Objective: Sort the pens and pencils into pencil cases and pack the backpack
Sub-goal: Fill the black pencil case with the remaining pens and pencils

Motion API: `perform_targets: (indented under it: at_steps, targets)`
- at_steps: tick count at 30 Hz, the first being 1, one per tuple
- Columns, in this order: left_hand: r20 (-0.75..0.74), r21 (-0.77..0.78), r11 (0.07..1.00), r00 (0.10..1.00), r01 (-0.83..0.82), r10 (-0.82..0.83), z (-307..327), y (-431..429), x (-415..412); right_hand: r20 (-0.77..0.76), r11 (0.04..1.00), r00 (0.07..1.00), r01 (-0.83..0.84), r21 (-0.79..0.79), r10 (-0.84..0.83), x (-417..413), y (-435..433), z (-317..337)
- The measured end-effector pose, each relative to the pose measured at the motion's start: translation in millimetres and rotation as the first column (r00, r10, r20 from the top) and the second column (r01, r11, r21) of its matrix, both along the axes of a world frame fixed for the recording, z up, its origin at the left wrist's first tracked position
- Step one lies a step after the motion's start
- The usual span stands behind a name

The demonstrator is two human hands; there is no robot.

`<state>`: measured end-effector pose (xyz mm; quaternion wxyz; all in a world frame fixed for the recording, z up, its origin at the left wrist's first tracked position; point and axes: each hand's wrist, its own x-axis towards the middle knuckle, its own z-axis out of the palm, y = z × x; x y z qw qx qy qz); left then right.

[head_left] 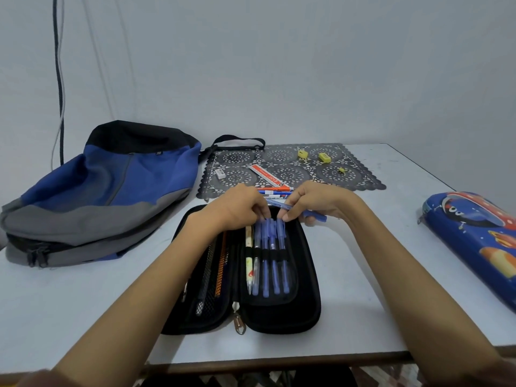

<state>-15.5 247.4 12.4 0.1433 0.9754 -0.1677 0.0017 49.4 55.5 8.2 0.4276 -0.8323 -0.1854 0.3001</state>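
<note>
- Fingers [261,213] of the left hand [240,208] are bent down, with the tips on the tops of the blue pens [272,247]. I cannot tell if they pinch a pen or only press on it.
- I think this hand keeps the row steady while a new pen goes in.
- The right hand [315,202] grips a loose pen [312,215]. The pen lies sideways under its curled fingers, and the fingertips touch the row too.
- The blue pens sit below the fingertips in the black case [304,311]. A stretchy band holds them side by side so they cannot roll.
- The case lies open and flat, so both halves are easy to reach. Pencils sit in its net pocket, below the left wrist.
- Just past the fingers, spare pens [275,191] and a ruler [268,177] wait on the mat [363,180].
- The case has a raised rim just beyond the fingertips. I think the loose pen must tip over it to slide in.
- The table [377,261] is bare to the right of the right hand, up to the blue case [474,241].
- The backpack [111,191] lies well to the left of the left hand.
</note>
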Motion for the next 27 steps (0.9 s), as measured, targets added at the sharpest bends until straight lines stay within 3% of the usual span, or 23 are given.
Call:
perform_targets:
  at_steps: [10, 27]
  targets:
    - [-0.018, 0.047, 0.999, 1.000, -0.001, 0.002, 1, -4, -7, -0.058, 0.999, 0.997, 0.045, 0.028, -0.043, 0, 1, -1]
    - [-0.213, 0.056, 0.993, 0.970, -0.107, 0.117, 0, -27, -10, -0.087, 0.999, 0.995, 0.043, 0.029, -0.041, -7, 0, 7]
